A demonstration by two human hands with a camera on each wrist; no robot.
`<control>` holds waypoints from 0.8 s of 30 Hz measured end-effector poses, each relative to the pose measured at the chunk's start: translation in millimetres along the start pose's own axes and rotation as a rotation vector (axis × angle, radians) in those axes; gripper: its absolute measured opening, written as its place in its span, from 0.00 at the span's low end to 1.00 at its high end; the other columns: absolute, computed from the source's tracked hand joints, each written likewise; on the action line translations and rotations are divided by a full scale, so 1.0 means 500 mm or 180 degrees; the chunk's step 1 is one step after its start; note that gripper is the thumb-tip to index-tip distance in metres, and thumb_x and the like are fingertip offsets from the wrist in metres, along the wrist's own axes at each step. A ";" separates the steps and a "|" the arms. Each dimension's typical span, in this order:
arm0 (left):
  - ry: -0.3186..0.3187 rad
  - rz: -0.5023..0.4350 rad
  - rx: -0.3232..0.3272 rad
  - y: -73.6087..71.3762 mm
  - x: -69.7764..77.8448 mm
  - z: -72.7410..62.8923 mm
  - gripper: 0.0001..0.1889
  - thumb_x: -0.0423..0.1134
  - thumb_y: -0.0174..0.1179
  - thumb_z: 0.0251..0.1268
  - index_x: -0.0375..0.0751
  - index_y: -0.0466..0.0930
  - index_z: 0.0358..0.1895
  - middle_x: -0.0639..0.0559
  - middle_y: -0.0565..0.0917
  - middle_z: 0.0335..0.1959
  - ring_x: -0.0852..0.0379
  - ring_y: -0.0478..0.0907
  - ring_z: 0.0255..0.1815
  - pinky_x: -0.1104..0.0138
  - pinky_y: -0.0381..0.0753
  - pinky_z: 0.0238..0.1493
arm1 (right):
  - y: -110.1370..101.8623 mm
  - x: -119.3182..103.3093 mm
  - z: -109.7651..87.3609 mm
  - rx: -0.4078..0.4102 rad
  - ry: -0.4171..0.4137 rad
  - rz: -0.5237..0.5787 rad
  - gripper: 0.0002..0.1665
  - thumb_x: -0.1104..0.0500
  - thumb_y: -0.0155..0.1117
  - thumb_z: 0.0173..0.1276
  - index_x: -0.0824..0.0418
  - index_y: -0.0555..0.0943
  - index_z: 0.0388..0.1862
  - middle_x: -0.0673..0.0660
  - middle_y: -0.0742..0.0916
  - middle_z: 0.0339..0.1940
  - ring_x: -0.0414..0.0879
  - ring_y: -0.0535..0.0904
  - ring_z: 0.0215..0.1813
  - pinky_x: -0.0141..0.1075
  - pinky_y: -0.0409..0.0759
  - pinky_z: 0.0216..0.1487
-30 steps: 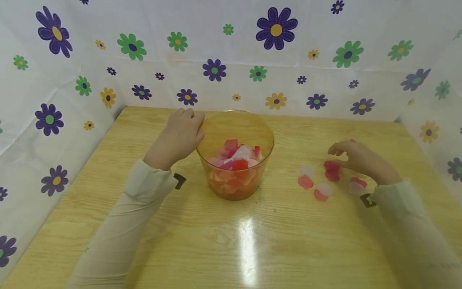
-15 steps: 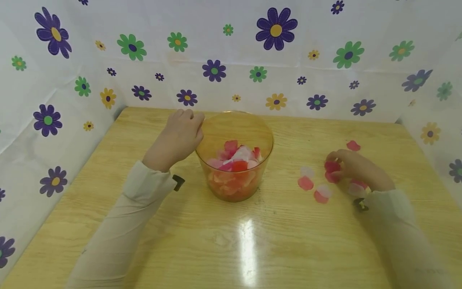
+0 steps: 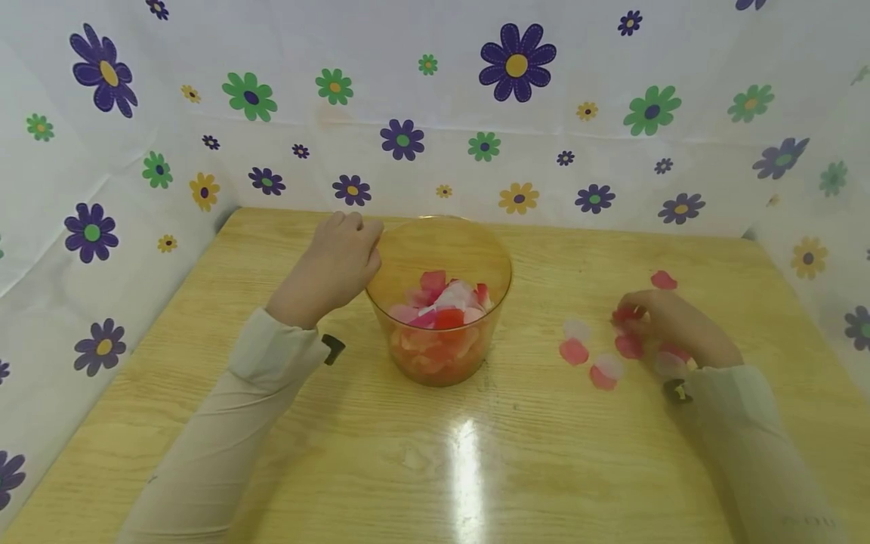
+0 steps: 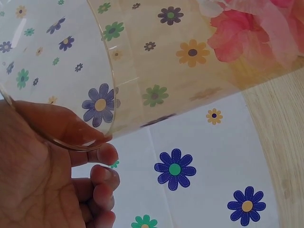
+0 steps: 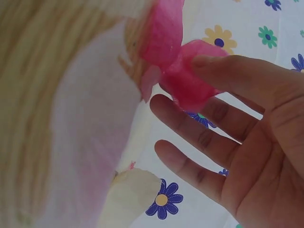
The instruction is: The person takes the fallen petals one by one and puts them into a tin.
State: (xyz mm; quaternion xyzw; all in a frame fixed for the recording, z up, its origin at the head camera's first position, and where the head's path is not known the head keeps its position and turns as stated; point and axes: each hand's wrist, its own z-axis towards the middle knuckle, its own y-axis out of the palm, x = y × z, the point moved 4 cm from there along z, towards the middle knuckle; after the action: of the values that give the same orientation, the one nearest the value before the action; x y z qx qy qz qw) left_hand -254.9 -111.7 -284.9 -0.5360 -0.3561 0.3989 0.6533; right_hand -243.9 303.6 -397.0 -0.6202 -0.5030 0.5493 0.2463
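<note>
A transparent amber bowl (image 3: 442, 245) stands upright on the wooden table, partly filled with pink, red and white flower petals (image 3: 445, 306). My left hand (image 3: 329, 264) grips its rim on the left side; in the left wrist view the thumb shows through the plastic and the fingers curl outside. To the right, my right hand (image 3: 686, 325) is low over loose petals. In the right wrist view it pinches a deep pink petal (image 5: 192, 78) between thumb and forefinger, while the other fingers are spread. Another pink petal (image 3: 628, 347) lies just below those fingertips.
Around the right hand lie more loose petals: a pink one (image 3: 664, 279) behind it, a pale-and-pink pair (image 3: 574, 351) and another pair (image 3: 605, 374) toward the bowl. White cloth (image 3: 544, 166) printed with flowers walls the table (image 3: 544, 468) at the back and sides.
My right hand has come down and toward me onto the petals, and its thumb and forefinger have closed on a pink one. The left hand stays on the bowl's rim.
</note>
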 end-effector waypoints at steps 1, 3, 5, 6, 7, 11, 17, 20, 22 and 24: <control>0.0003 -0.0003 0.0009 0.000 -0.001 -0.001 0.09 0.34 0.42 0.65 0.33 0.70 0.37 0.40 0.72 0.31 0.44 0.66 0.36 0.57 0.65 0.41 | -0.002 -0.002 -0.001 0.0042 -0.0034 -0.0017 0.16 0.56 0.60 0.65 0.55 0.79 0.52 0.58 0.82 0.51 0.54 0.75 0.53 0.56 0.72 0.54; 0.0007 -0.0006 0.0029 0.001 -0.002 -0.001 0.08 0.33 0.42 0.65 0.33 0.70 0.37 0.40 0.73 0.31 0.44 0.66 0.36 0.56 0.65 0.41 | -0.004 -0.005 -0.003 0.0091 -0.0021 -0.0004 0.15 0.54 0.61 0.65 0.54 0.79 0.50 0.58 0.83 0.50 0.54 0.75 0.52 0.56 0.73 0.54; 0.0008 -0.0014 0.0046 0.001 -0.002 -0.002 0.08 0.33 0.42 0.65 0.33 0.71 0.37 0.40 0.73 0.31 0.44 0.66 0.35 0.56 0.65 0.40 | -0.006 -0.004 -0.002 0.0135 0.0019 0.0003 0.14 0.52 0.63 0.63 0.53 0.80 0.48 0.57 0.83 0.49 0.53 0.75 0.51 0.55 0.73 0.53; 0.0003 -0.0018 0.0044 0.001 -0.002 -0.002 0.09 0.33 0.42 0.65 0.33 0.71 0.37 0.40 0.73 0.31 0.44 0.66 0.35 0.56 0.65 0.40 | -0.007 -0.001 -0.001 0.0154 0.0060 -0.0001 0.14 0.52 0.63 0.63 0.53 0.80 0.47 0.56 0.84 0.48 0.52 0.75 0.50 0.54 0.73 0.52; -0.0002 -0.0019 0.0039 0.001 -0.002 -0.002 0.09 0.34 0.42 0.65 0.33 0.71 0.38 0.40 0.73 0.31 0.44 0.66 0.36 0.57 0.65 0.40 | -0.007 0.001 0.001 0.0190 0.0082 -0.0024 0.13 0.51 0.64 0.62 0.52 0.81 0.45 0.56 0.84 0.46 0.52 0.75 0.48 0.53 0.74 0.51; -0.0026 -0.0021 0.0023 0.001 -0.002 -0.001 0.09 0.34 0.42 0.65 0.33 0.71 0.39 0.40 0.73 0.32 0.45 0.65 0.36 0.57 0.65 0.40 | -0.013 0.005 0.015 0.0400 -0.0085 -0.0280 0.08 0.55 0.66 0.61 0.54 0.82 0.38 0.55 0.86 0.38 0.50 0.77 0.40 0.49 0.76 0.47; -0.0009 -0.0030 0.0067 0.002 -0.003 -0.001 0.08 0.33 0.41 0.64 0.33 0.70 0.36 0.41 0.72 0.30 0.45 0.65 0.35 0.58 0.64 0.39 | -0.023 -0.002 0.015 0.0636 -0.0314 -0.0470 0.07 0.61 0.65 0.60 0.59 0.83 0.39 0.59 0.87 0.37 0.53 0.80 0.40 0.52 0.76 0.50; -0.0002 -0.0034 0.0083 0.002 -0.003 -0.001 0.08 0.33 0.41 0.64 0.33 0.70 0.35 0.41 0.71 0.29 0.45 0.65 0.35 0.58 0.63 0.39 | -0.025 -0.004 0.013 0.0678 -0.0369 -0.0446 0.08 0.63 0.64 0.61 0.61 0.84 0.40 0.61 0.87 0.38 0.55 0.81 0.43 0.53 0.75 0.52; 0.0000 -0.0038 0.0083 0.002 -0.003 0.000 0.08 0.33 0.41 0.64 0.33 0.70 0.35 0.42 0.71 0.29 0.45 0.64 0.35 0.58 0.63 0.39 | -0.026 -0.004 0.012 0.0708 -0.0399 -0.0437 0.09 0.65 0.63 0.61 0.62 0.84 0.40 0.62 0.87 0.39 0.56 0.81 0.44 0.54 0.75 0.52; 0.0005 -0.0038 0.0085 0.003 -0.003 0.000 0.08 0.33 0.41 0.64 0.34 0.70 0.35 0.42 0.71 0.29 0.45 0.64 0.34 0.58 0.63 0.39 | -0.026 -0.005 0.012 0.0720 -0.0440 -0.0426 0.09 0.66 0.62 0.61 0.63 0.84 0.40 0.62 0.87 0.39 0.58 0.81 0.44 0.54 0.75 0.52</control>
State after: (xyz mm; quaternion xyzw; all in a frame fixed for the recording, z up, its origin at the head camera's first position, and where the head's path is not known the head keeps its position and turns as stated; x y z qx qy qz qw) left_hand -255.7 -113.2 -286.4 -0.5254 -0.3535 0.3993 0.6630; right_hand -253.6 304.7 -386.2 -0.5143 -0.4939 0.6262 0.3154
